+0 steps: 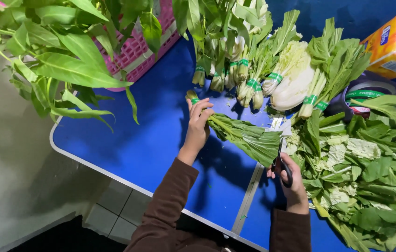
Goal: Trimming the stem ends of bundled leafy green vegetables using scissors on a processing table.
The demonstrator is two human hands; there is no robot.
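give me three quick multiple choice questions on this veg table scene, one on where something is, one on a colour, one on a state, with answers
1. Where does the pink basket sit?
A. at the table's far left
B. in front of the right hand
C. on the floor

2. What colour are the bands tied around the bundled greens?
A. red
B. green
C. yellow

3. What is the left hand doing?
A. resting flat on the blue table
B. gripping a bunch of greens near its stem end
C. holding the orange box

Answers: 1 A, the basket stands at the far left under leafy stalks. 2 B, each bundle carries a green band. 3 B, its fingers wrap the stems while the right hand holds scissors at the leaves.
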